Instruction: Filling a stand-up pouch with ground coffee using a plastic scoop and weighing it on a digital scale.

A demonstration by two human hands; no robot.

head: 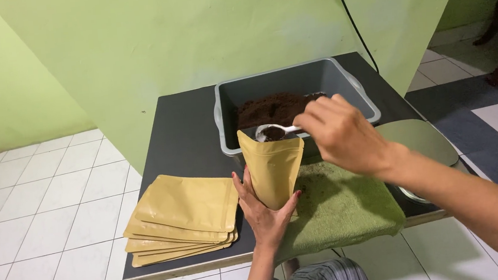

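Black table (187, 127): flat pouch stack (180, 219) beside held pouch (272, 171), grey tub (293, 96) behind.

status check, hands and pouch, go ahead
Left hand holds tan pouch upright. Right hand holds white spoon of brown powder over its mouth. Nothing in the way.

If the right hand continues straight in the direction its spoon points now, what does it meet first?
The right hand points the spoon leftward, just above the open mouth of the upright pouch held by the left hand. Probably the pouch's rim or inside first, though depth is unclear.
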